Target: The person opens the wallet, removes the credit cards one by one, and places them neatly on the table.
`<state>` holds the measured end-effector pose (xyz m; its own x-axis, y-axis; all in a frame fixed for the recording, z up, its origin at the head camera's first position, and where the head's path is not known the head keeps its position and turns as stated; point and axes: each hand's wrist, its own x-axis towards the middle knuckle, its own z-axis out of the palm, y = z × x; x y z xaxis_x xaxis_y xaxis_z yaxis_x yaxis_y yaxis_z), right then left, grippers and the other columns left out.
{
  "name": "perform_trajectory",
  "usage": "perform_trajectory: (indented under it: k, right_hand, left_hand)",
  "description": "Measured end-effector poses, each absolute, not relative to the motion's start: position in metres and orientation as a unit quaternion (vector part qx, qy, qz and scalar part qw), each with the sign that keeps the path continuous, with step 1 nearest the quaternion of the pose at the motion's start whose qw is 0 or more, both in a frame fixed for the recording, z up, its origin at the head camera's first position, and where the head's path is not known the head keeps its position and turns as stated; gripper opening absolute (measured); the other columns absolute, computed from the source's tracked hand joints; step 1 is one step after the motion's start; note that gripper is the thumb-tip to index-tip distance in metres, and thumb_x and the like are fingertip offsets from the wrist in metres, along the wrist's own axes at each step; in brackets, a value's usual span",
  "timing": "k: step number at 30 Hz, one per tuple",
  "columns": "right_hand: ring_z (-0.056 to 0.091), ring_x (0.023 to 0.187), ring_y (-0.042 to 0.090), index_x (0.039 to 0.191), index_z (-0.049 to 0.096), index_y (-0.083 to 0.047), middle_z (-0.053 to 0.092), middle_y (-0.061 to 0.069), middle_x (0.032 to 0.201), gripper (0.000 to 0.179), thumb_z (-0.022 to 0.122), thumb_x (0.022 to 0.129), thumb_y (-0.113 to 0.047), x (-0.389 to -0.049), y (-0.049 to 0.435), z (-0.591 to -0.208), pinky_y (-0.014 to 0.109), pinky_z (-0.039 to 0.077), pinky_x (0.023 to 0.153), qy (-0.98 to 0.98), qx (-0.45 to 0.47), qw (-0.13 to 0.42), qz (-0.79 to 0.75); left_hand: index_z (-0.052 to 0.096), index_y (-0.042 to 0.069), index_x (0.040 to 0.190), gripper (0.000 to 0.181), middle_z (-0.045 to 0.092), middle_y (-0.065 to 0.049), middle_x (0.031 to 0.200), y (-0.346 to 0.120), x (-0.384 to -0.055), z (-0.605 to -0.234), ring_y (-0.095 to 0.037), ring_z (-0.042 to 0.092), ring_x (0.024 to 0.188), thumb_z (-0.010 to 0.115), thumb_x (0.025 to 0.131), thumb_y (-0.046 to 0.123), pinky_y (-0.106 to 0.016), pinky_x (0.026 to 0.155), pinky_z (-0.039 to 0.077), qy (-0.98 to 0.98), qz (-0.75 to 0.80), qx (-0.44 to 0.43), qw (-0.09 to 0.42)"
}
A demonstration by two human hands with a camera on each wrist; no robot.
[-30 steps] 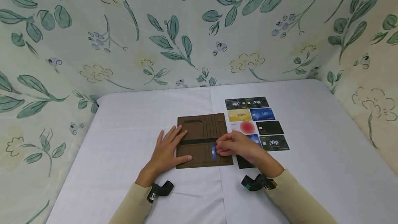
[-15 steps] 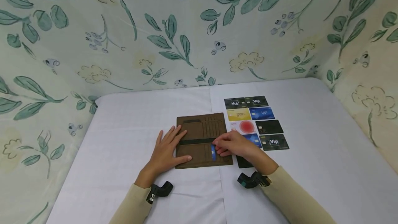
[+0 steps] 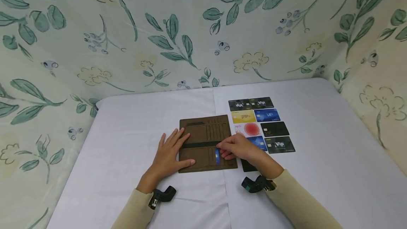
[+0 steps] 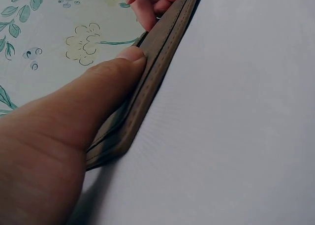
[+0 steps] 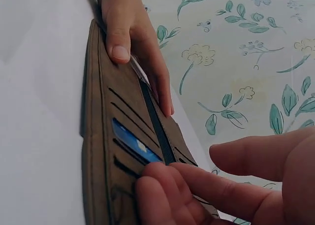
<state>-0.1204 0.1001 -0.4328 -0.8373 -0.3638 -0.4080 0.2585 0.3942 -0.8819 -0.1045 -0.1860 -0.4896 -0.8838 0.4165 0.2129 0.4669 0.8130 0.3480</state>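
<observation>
An unfolded brown wallet (image 3: 197,132) lies flat on the table, its slots facing up. My left hand (image 3: 171,153) rests on its left side, fingers spread and thumb straight on the lower panel. A blue card (image 3: 217,156) sits in a slot of the lower panel with only a strip showing. At the strip's right side is my right hand (image 3: 243,148). In the right wrist view its fingertips (image 5: 158,172) touch the exposed card (image 5: 135,142), while the thumb (image 5: 246,156) stands apart from them. The lower fingers are bent.
Right of the wallet, several cards lie in two columns, among them a yellow card (image 3: 243,116), a blue VIP card (image 3: 267,115) and a black card (image 3: 275,129). My right hand partly covers the nearest ones. A white cloth covers the table (image 3: 136,123); floral fabric (image 3: 127,38) hangs behind.
My right hand has shifted slightly left, its fingertips now nearer the blue card's strip. The left hand stays on the wallet. The head view has drifted a little.
</observation>
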Motion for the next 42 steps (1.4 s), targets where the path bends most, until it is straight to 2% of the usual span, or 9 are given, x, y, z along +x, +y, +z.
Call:
perform_trajectory:
  k: [12, 19, 25, 29, 35, 39, 42]
  right_hand:
    - [0.064, 0.083, 0.021, 0.108, 0.068, 0.0, 0.066, 0.01, 0.096, 0.022, 0.056, 0.096, -0.014, -0.116, 0.091, -0.424, 0.033, 0.057, 0.078, 0.793, 0.007, 0.29, -0.536]
    - [0.064, 0.083, 0.02, 0.109, 0.066, 0.002, 0.065, 0.011, 0.095, 0.024, 0.052, 0.097, -0.013, -0.12, 0.088, -0.416, 0.035, 0.057, 0.079, 0.794, 0.0, 0.283, -0.538]
    - [0.065, 0.084, 0.021, 0.113, 0.063, 0.003, 0.066, 0.011, 0.097, 0.024, 0.061, 0.093, -0.01, -0.112, 0.087, -0.418, 0.036, 0.056, 0.08, 0.787, 0.009, 0.274, -0.553]
    - [0.063, 0.08, 0.02, 0.11, 0.061, 0.001, 0.066, 0.009, 0.093, 0.026, 0.068, 0.088, -0.01, -0.103, 0.085, -0.425, 0.035, 0.057, 0.075, 0.799, 0.001, 0.26, -0.542]
    - [0.059, 0.065, 0.019, 0.101, 0.059, -0.004, 0.064, 0.005, 0.079, 0.029, 0.078, 0.08, -0.012, -0.101, 0.08, -0.434, 0.031, 0.053, 0.06, 0.848, -0.019, 0.197, -0.491]
    - [0.059, 0.067, 0.018, 0.097, 0.06, -0.007, 0.063, 0.003, 0.077, 0.024, 0.077, 0.08, -0.009, -0.105, 0.077, -0.435, 0.03, 0.051, 0.059, 0.865, -0.011, 0.171, -0.472]
    - [0.058, 0.068, 0.018, 0.095, 0.062, -0.007, 0.062, 0.004, 0.078, 0.019, 0.075, 0.081, -0.007, -0.107, 0.078, -0.434, 0.029, 0.052, 0.06, 0.862, -0.006, 0.177, -0.474]
  left_hand:
    - [0.038, 0.021, 0.15, 0.093, 0.026, -0.004, 0.158, -0.186, -0.104, -0.489, -0.027, 0.019, 0.146, 0.064, 0.075, 0.07, -0.06, 0.113, 0.004, -0.95, -0.199, -0.232, 0.068]
    - [0.037, 0.022, 0.15, 0.093, 0.026, -0.003, 0.158, -0.188, -0.11, -0.486, -0.026, 0.018, 0.146, 0.061, 0.076, 0.074, -0.059, 0.114, 0.004, -0.951, -0.191, -0.229, 0.075]
    - [0.037, 0.024, 0.15, 0.093, 0.026, -0.002, 0.158, -0.188, -0.106, -0.49, -0.026, 0.018, 0.146, 0.059, 0.076, 0.076, -0.059, 0.113, 0.004, -0.949, -0.197, -0.232, 0.08]
    - [0.037, 0.024, 0.15, 0.094, 0.026, -0.002, 0.158, -0.188, -0.099, -0.494, -0.026, 0.019, 0.146, 0.057, 0.076, 0.077, -0.06, 0.113, 0.005, -0.95, -0.196, -0.233, 0.073]
    - [0.037, 0.023, 0.15, 0.093, 0.026, -0.002, 0.158, -0.187, -0.096, -0.492, -0.026, 0.017, 0.146, 0.058, 0.076, 0.075, -0.06, 0.113, 0.003, -0.95, -0.203, -0.23, 0.061]
    - [0.037, 0.022, 0.15, 0.093, 0.026, -0.003, 0.158, -0.187, -0.099, -0.489, -0.027, 0.018, 0.146, 0.061, 0.076, 0.073, -0.059, 0.113, 0.003, -0.949, -0.205, -0.23, 0.07]
    - [0.037, 0.023, 0.15, 0.094, 0.026, -0.002, 0.158, -0.187, -0.1, -0.488, -0.026, 0.018, 0.146, 0.06, 0.076, 0.075, -0.059, 0.113, 0.004, -0.95, -0.2, -0.228, 0.068]
